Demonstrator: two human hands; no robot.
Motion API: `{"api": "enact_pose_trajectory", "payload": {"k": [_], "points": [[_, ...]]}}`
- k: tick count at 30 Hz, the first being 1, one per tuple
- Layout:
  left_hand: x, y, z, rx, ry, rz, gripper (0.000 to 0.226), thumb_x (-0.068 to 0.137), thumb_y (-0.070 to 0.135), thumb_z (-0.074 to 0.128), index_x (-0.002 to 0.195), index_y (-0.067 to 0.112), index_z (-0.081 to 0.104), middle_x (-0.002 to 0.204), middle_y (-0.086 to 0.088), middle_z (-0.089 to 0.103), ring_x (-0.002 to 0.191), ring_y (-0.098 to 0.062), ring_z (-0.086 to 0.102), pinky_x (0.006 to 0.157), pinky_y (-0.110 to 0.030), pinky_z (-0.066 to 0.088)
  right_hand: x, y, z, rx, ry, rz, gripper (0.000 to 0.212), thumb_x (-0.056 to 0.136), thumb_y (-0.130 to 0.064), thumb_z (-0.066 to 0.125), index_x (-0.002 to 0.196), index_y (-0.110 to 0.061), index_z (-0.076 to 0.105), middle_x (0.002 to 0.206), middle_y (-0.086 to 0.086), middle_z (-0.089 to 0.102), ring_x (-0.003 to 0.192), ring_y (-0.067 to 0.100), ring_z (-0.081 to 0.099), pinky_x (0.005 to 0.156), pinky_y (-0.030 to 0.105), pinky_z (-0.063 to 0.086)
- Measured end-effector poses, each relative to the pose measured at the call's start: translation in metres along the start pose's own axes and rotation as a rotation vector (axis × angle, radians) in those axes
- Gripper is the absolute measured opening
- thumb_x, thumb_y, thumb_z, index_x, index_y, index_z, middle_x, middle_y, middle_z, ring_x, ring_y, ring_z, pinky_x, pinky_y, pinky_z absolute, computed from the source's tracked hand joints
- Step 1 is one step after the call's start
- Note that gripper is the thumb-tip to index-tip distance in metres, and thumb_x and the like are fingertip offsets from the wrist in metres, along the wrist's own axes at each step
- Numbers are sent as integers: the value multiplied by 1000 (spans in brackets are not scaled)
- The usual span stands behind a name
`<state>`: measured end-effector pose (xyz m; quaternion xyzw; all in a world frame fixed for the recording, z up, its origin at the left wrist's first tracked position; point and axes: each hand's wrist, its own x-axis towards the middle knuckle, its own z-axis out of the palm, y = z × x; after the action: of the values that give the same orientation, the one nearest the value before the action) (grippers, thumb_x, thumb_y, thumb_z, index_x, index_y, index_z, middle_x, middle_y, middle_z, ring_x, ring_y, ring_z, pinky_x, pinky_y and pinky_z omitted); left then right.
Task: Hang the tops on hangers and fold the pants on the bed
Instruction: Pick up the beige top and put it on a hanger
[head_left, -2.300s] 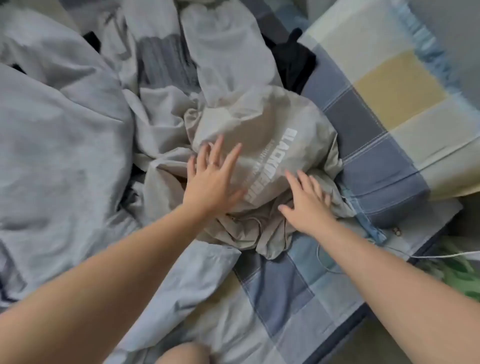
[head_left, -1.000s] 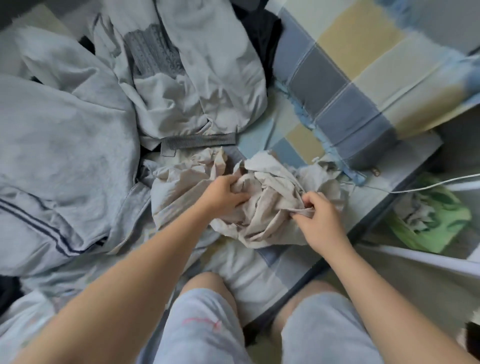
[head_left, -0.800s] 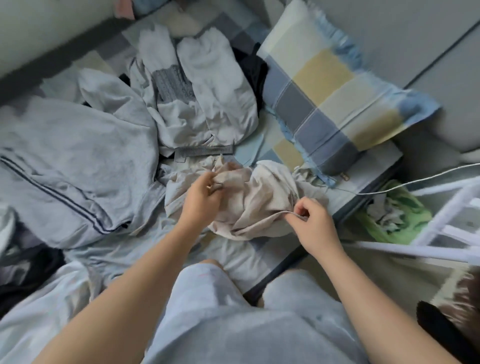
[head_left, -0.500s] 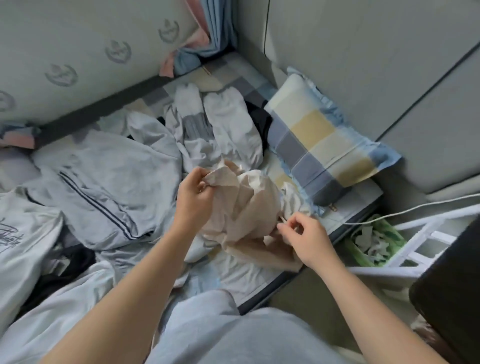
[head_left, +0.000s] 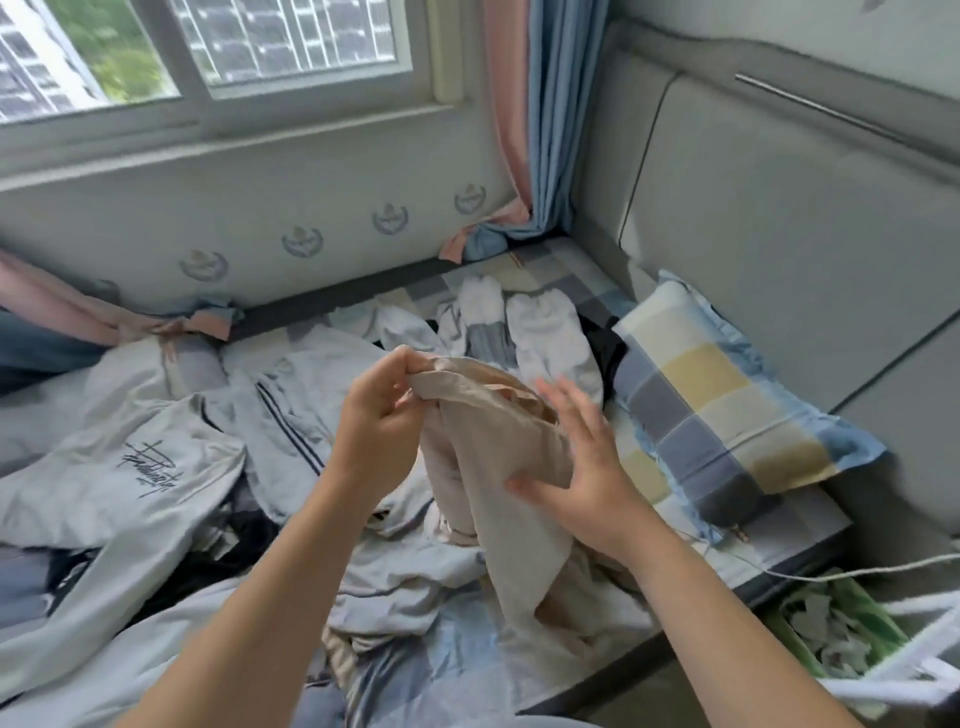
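From where I stand the bed (head_left: 779, 540) is mostly buried: grey and white clothes cover it from the left end to the middle, a grey sweatshirt (head_left: 130, 467) with a scrawled logo lying nearest the left. Above that heap hangs the beige garment (head_left: 498, 447), held up over the middle of the bed with its lower end trailing on the clothes by the near edge (top or pants, I cannot tell from its folds). The left hand (head_left: 379, 421) is closed on its upper edge, fingers and thumb pinching the cloth at the highest point. The right hand (head_left: 582, 467) is spread wide, fingers straight and apart, palm and thumb laid against the side of the hanging cloth. Half a second ago that right hand was pinching a fold low down and the garment was a crumpled ball close over the bed; now it is raised and drawn out long, and the right fingers have let go and splayed. A checked pillow (head_left: 727, 415) lies at the right end against the padded headboard (head_left: 779, 234); a strip of bare checked sheet shows between it and the garment. A white cable (head_left: 857, 574) crosses the near right corner, and just off that corner sit a green bag (head_left: 841, 623) and a white rack (head_left: 909, 670).
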<state>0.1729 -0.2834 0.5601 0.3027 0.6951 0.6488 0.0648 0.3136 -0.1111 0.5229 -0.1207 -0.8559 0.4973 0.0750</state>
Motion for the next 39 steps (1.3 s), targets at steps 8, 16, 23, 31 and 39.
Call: {"api": "enact_pose_trajectory", "payload": {"k": [8,16,23,31,39], "points": [[-35,30,-109,153,138,115,41,78,-14,49,75,27,54,117,6,63,101,-1,58,76,-20,47,30,-99,87,196,-91,-224,14,87,-4,73,80,-12,64,114,-8,69,111,0,61,97,29,50],[-59,41,-169,132,380,53,28,75,-2,38,81,21,54,72,2,62,65,-13,55,61,-27,44,39,-150,118,481,-397,-179,21,84,-14,73,93,-12,53,74,10,63,64,18,59,56,27,49],[-59,31,-204,220,641,16,15,96,2,51,92,13,61,74,9,60,59,2,49,58,-12,39,46,-111,121,132,-297,-134,23,83,-11,77,76,-12,55,62,-8,49,54,7,42,53,22,36],[-62,8,-202,306,593,-229,13,98,4,47,100,12,57,81,2,62,74,-7,60,68,-27,50,38,-67,103,-3,-118,-29,30,86,-18,76,71,-23,51,56,-12,53,53,5,41,56,28,35],[-85,-13,-137,370,-308,-169,27,86,34,74,106,48,65,101,26,67,96,6,60,83,-21,46,33,-126,107,191,-203,-210,14,85,-12,74,82,-24,72,67,-3,60,62,12,46,56,21,35]]}}
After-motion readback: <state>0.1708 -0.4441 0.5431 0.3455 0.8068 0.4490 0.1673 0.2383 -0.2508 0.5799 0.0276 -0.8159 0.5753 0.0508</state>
